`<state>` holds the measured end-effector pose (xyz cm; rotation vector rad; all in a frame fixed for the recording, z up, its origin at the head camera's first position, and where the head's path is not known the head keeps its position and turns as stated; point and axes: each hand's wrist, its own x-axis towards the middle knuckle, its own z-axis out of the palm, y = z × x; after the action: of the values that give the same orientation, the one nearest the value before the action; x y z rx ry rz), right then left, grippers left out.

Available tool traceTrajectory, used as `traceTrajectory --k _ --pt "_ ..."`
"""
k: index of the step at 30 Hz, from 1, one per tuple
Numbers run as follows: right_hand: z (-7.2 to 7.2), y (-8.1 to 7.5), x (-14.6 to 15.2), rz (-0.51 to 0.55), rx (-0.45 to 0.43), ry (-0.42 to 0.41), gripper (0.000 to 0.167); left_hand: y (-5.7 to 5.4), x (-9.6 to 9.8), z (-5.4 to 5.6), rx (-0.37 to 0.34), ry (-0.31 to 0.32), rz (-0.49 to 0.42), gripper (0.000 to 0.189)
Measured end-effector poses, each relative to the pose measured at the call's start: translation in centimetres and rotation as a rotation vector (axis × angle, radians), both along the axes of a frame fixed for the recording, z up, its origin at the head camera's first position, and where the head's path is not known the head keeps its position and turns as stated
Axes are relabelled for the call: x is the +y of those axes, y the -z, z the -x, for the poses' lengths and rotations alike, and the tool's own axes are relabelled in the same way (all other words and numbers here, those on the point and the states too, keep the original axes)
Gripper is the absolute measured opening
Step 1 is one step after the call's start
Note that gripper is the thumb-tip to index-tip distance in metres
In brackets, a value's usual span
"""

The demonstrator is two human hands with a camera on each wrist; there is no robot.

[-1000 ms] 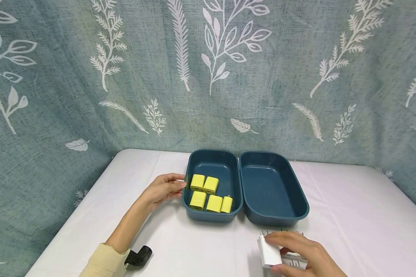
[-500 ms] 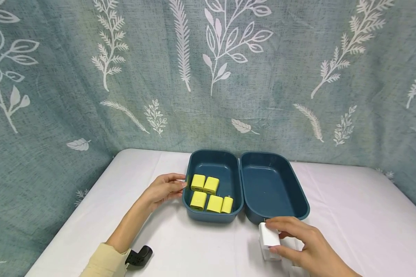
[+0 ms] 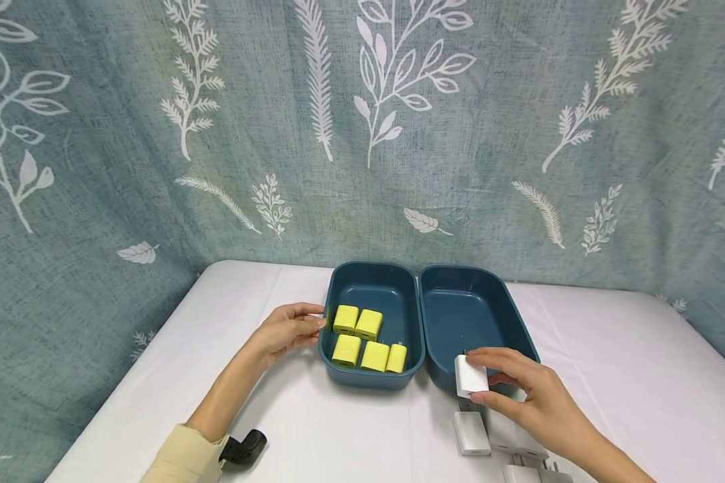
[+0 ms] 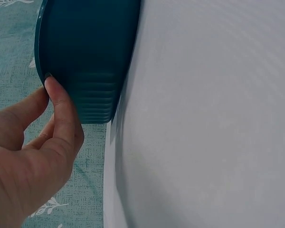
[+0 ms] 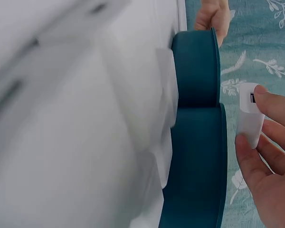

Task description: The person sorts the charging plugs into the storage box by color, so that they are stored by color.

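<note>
R hand (image 3: 522, 389) is pinching a white charger (image 3: 471, 377), thumb at the port end, forefinger at the far end nr the prongs; other fingers bent in behind. R wrist view shows the port facing that cam & the charger held up, apart from the boxes. In head view it overlaps the near wall of the R box (image 3: 468, 322); can't tell exactly if it's over the rim. Just below, on the table (image 3: 338, 436), sev. white adapters (image 3: 472, 433) lie loose: one in plain sight w/ prongs pointing twd the R box, others partly hidden under the hand or cut by the bottom edge. R box is dk blue, rounded corners, bare floor showing. L box (image 3: 368, 285), same type, sits right beside it, rims touching or nearly so. Its near half has 5 yellow chargers (image 3: 346, 351): 2 in back, 3 in front, the rightmost one narrower. L hand (image 3: 290, 329) pinches the L box's outer rim b/w thumb & fingers, fingers on the outside wall per L wrist view. Beige sleeve (image 3: 184, 453) on that arm, w/ a black device (image 3: 246, 448) next to it. Behind all: blue-grn curtain (image 3: 362, 181) w/ white leaf prints.
</note>
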<state>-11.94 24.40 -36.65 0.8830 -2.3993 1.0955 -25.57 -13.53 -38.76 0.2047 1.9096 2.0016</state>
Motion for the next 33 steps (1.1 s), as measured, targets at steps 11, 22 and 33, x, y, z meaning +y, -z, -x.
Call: traceTrajectory --k 11,22,33 --pt "1.8 -0.2 0.3 0.006 -0.061 0.073 0.048 0.3 -0.1 0.0 0.003 -0.001 0.003 0.04" --pt "3.2 -0.6 0.2 -0.049 -0.054 0.087 0.044 0.6 0.0 0.1 0.002 -0.002 0.0 0.04" --pt "4.7 -0.8 -0.7 -0.074 -0.237 0.108 0.039 0.4 -0.2 0.1 0.012 0.0 0.006 0.041"
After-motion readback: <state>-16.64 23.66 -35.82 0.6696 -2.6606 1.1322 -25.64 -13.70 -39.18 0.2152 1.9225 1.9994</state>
